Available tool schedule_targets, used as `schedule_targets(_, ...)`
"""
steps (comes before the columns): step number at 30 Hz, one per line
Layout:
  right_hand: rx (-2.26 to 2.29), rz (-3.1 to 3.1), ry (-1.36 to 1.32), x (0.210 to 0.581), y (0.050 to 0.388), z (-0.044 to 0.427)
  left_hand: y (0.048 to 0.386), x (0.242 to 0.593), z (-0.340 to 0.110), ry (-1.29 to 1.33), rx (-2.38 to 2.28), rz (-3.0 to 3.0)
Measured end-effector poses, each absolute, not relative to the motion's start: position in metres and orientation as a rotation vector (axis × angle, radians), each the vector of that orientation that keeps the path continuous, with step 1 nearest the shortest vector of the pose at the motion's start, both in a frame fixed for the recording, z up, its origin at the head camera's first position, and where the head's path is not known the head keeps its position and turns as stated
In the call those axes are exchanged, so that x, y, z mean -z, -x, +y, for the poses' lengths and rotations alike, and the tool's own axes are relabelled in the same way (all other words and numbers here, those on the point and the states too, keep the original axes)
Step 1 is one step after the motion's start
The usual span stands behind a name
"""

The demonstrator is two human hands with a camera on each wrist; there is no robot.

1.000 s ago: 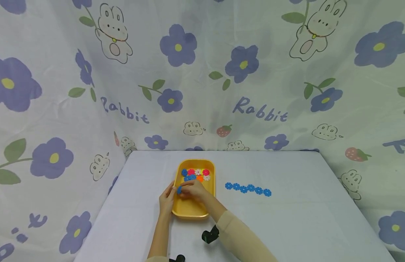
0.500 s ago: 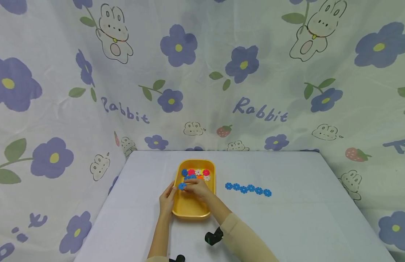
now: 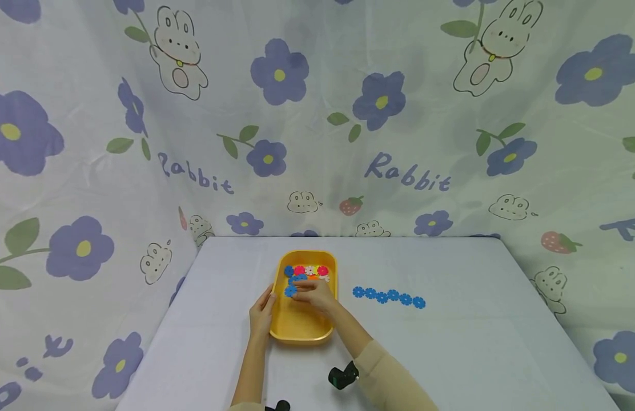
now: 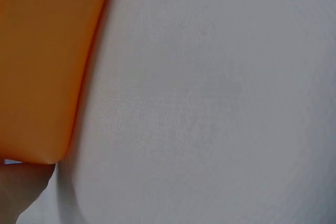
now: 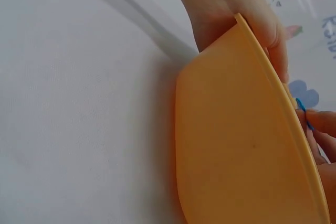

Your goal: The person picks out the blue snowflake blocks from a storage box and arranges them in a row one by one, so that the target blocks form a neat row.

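Note:
A yellow plastic tray (image 3: pixel 300 330) stands on the white table, with several flower-shaped plastic discs (image 3: pixel 310 270) in blue, red, white, yellow and orange at its far end. My left hand (image 3: pixel 261 315) holds the tray's left side; in the right wrist view its thumb (image 5: pixel 277 51) hooks over the rim. Above the inside of the tray, my right hand (image 3: pixel 317 295) pinches a blue flower-shaped disc (image 3: pixel 290 291) between thumb and fingers. That disc shows edge-on in the right wrist view. The right hand hides some of the discs behind it.
To the right of the tray, a slanting row of several blue flower-shaped discs (image 3: pixel 393 295) lies on the white tabletop (image 3: pixel 451 342). Cloth printed with rabbits and flowers hangs behind and beside the table. A black wrist device (image 3: pixel 343 375) sits by the right forearm.
My right hand has moved slightly right and away from me over the tray with the blue disc, which has turned from edge-on to face-on. The left hand stays on the tray.

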State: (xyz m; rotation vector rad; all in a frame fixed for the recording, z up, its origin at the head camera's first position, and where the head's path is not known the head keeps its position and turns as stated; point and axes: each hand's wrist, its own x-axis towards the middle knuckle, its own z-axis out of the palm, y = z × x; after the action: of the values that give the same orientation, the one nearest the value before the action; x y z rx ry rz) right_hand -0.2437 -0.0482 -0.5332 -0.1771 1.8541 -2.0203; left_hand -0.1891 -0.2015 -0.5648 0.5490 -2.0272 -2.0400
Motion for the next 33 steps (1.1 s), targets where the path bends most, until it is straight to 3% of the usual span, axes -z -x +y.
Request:
schedule_targets(24,1.677,2.005,0.207,0.541,0.233,-0.059,0.189,0.564,-0.201,-0.575,2.036,-2.058)
schedule_targets(33,1.571,1.923,0.378,0.545,0.220,-0.074,0.188,0.564,-0.201,-0.532,2.071,-2.016)
